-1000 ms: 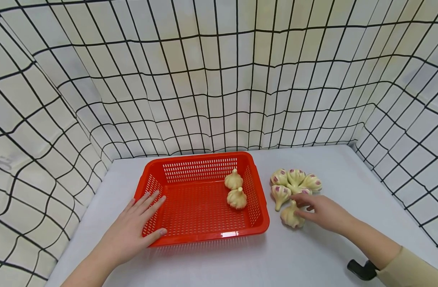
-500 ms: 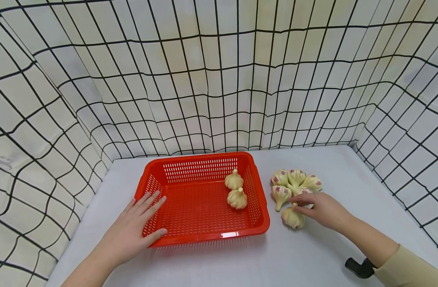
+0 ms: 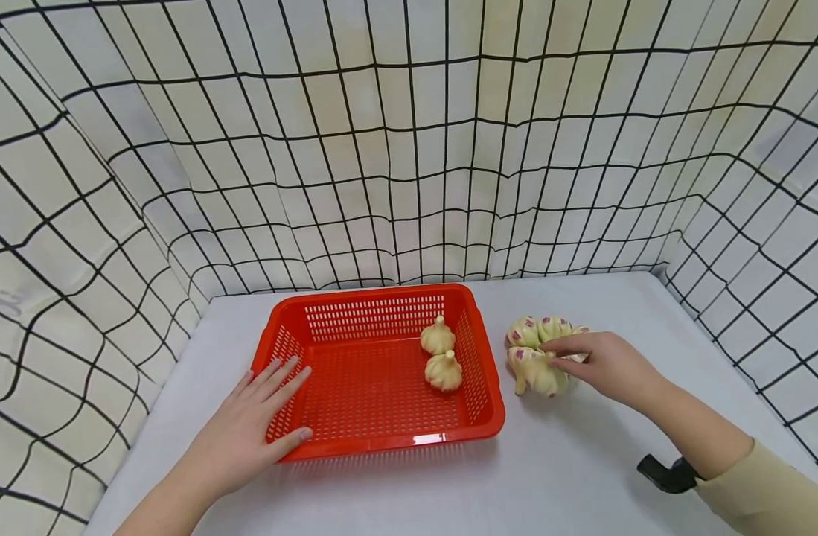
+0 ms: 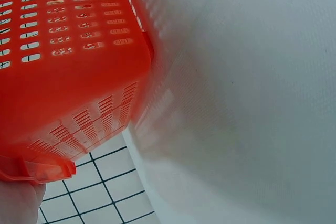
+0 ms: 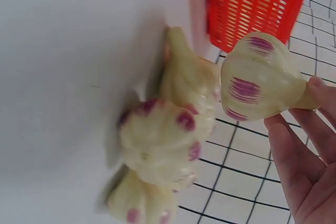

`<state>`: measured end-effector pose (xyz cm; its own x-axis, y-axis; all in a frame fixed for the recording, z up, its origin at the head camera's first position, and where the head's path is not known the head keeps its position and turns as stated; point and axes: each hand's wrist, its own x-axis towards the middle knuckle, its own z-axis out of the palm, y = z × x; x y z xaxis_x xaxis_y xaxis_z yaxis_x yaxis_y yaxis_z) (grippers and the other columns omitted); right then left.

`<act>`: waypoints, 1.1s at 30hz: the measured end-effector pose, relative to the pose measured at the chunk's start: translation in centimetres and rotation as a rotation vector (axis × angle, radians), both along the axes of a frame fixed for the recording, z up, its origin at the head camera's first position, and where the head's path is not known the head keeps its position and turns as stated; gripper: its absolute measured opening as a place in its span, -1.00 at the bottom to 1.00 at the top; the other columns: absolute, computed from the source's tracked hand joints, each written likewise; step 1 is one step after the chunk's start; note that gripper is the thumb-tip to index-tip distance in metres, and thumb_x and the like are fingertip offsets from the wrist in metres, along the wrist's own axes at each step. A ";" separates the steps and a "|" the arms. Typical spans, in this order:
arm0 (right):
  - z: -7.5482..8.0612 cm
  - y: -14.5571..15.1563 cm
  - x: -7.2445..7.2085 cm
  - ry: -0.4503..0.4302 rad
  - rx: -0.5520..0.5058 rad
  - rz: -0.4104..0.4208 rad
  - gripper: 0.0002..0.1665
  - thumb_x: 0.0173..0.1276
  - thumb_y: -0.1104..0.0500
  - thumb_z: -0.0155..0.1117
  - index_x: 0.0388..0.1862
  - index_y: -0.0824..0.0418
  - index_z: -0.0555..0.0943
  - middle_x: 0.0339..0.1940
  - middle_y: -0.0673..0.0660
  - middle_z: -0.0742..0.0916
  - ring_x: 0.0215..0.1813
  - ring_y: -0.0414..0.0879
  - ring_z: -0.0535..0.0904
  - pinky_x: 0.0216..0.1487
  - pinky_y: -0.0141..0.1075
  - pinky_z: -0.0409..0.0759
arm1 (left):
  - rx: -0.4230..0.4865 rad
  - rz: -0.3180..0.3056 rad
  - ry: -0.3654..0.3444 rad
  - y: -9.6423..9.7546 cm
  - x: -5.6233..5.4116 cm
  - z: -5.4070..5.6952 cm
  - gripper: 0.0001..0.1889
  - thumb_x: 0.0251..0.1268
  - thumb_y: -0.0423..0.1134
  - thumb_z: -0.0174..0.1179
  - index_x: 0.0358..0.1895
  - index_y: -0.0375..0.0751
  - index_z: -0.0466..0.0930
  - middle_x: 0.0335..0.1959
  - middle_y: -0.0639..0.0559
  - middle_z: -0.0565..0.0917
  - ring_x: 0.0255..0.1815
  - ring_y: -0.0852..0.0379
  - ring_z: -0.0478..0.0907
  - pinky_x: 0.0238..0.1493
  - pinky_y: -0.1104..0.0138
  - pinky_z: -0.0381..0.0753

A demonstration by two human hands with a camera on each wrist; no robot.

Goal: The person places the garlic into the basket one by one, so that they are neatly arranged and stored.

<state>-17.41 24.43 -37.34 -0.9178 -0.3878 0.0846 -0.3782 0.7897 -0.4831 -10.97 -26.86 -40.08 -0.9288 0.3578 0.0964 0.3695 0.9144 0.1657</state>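
Note:
My right hand [image 3: 609, 370] pinches a garlic bulb [image 5: 260, 80] by its stem, holding it up off the table; purple streaks mark its pale side in the right wrist view. Beneath and beside it lies a cluster of garlic bulbs [image 5: 160, 140] with purple patches, partly hidden in the head view. To the left stands a red plastic basket [image 3: 375, 447] with slotted walls. Inside, two plain cream garlic bulbs [image 3: 443, 372] sit against its right side. My left hand [image 3: 237, 428] rests on the basket's left rim, fingers straight and spread.
A white cloth covers the table [image 3: 449, 491]. Black netting [image 3: 409, 156] over white sheeting walls off the back and both sides. A black strap piece [image 3: 668, 475] hangs at the right wrist, by a beige sleeve [image 3: 757, 484].
The right hand has raised the garlic bulb off the table and moved it slightly away from the camera, over the cluster. The left hand and the basket stay in place.

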 end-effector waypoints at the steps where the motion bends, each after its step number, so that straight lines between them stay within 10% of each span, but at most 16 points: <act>1: 0.4 -0.1 -0.1 0.001 -0.006 -0.005 -0.66 0.33 0.12 0.39 0.08 0.07 0.73 -0.11 0.00 0.78 -0.10 -0.07 0.66 -0.22 -0.30 0.64 | -0.001 -0.003 0.004 0.0 0.0 0.0 -0.09 0.21 0.34 0.20 0.58 0.11 0.12 0.58 -0.06 0.12 0.56 -0.22 0.00 0.46 0.33 -0.64; 15: 3.5 -2.3 -1.6 0.026 -0.069 0.001 -0.63 0.37 0.02 0.36 0.15 -0.08 0.71 0.01 0.00 0.76 -0.27 -0.14 0.62 -0.34 -0.32 0.64 | -0.010 -0.002 -0.003 -0.1 -0.1 -0.2 -0.10 0.22 0.32 0.21 0.58 0.12 0.11 0.58 -0.06 0.12 0.57 -0.21 -0.01 0.47 0.31 -0.63; 33: 3.5 -9.2 -2.1 -0.103 -0.136 0.181 -0.65 0.32 0.02 0.41 0.10 -0.17 0.72 -0.05 -0.17 0.75 -0.27 -0.22 0.66 -0.20 -0.33 0.66 | -0.007 -0.015 0.016 0.1 0.1 0.0 -0.10 0.22 0.34 0.19 0.57 0.12 0.12 0.57 -0.06 0.15 0.56 -0.22 0.03 0.50 0.27 -0.58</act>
<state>-19.55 15.27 -33.88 -0.8410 -0.5381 0.0564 -0.4505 0.6387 -0.6238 -10.90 -26.79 -40.13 -0.9218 0.3720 0.1091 0.3853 0.9099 0.1536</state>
